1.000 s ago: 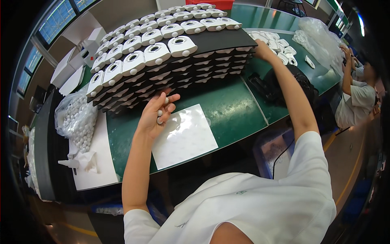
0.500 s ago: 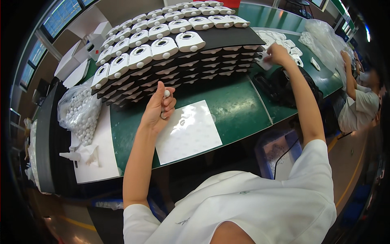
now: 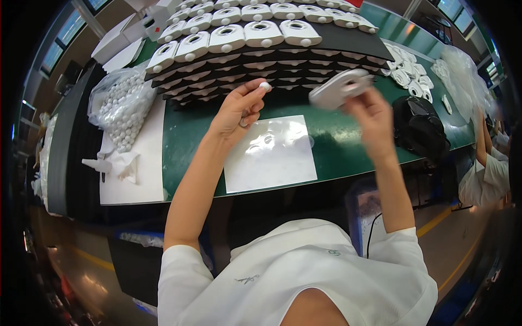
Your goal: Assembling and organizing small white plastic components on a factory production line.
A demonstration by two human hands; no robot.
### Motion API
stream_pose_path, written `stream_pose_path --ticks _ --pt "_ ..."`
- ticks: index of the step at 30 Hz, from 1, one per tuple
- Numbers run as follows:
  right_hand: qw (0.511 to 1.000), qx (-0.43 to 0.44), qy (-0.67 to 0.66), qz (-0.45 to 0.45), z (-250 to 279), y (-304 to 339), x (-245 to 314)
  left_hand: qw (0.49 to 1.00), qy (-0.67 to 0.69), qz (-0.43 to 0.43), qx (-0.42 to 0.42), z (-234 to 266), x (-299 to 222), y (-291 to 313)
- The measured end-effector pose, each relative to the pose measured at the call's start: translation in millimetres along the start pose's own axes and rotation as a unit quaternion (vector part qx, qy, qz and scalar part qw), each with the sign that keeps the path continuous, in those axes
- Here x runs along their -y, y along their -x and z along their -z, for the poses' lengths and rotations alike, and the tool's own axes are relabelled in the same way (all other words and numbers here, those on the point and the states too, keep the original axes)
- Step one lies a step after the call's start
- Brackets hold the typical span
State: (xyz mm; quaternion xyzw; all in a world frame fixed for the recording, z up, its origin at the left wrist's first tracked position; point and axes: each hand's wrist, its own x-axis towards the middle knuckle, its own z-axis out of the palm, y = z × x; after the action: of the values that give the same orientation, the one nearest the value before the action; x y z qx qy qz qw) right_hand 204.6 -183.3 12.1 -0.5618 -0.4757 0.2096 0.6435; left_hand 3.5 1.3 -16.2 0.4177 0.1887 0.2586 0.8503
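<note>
Between the thumb and forefinger of my left hand (image 3: 238,113) is a small white ball (image 3: 265,86); the other fingers are curled. My right hand (image 3: 374,120), smeared by motion, grips a white plastic housing (image 3: 330,93) with a round opening and holds it above the green table (image 3: 337,141). Beyond both hands rises a stack of black sheets (image 3: 348,48), bearing rows of similar white housings (image 3: 263,33) with a ball at each one's near edge. A white sheet (image 3: 272,157) with a glossy surface lies below and between my hands.
At left sits a clear bag of white balls (image 3: 124,103), near a white nozzle bottle (image 3: 98,164) and crumpled tissue (image 3: 124,165). Loose housings (image 3: 405,73) are piled at right, behind a black bag (image 3: 417,127). A co-worker's arm (image 3: 482,136) reaches beside clear plastic wrapping (image 3: 462,76).
My right hand has come back from the loose pile with a housing, moving toward my left hand. The ball has moved out to my left fingertips. The whole view has shifted.
</note>
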Motion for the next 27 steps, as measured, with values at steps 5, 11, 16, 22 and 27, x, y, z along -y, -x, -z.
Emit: stream_pose_path --ticks 5,11,16,22,27 --pt "0.978 0.149 -0.048 -0.135 -64.7 11.2 -32.4 1.0 0.019 -0.007 -0.018 2.4 0.4 0.0" --pt "0.977 0.18 0.016 -0.115 -76.9 12.1 -37.8 0.999 0.026 -0.009 -0.018 2.3 -0.6 0.5" --pt "0.978 0.182 0.067 -0.078 -79.2 14.5 -38.9 0.999 0.034 -0.012 -0.009 2.3 1.2 -1.3" --pt "0.986 0.149 0.033 -0.069 -79.7 12.1 -44.0 0.999 0.033 -0.017 -0.009 4.4 1.9 -2.7" --pt "0.978 0.164 0.127 -0.019 -80.6 16.9 -36.0 0.999 0.037 -0.012 0.008 5.1 1.8 -3.1"
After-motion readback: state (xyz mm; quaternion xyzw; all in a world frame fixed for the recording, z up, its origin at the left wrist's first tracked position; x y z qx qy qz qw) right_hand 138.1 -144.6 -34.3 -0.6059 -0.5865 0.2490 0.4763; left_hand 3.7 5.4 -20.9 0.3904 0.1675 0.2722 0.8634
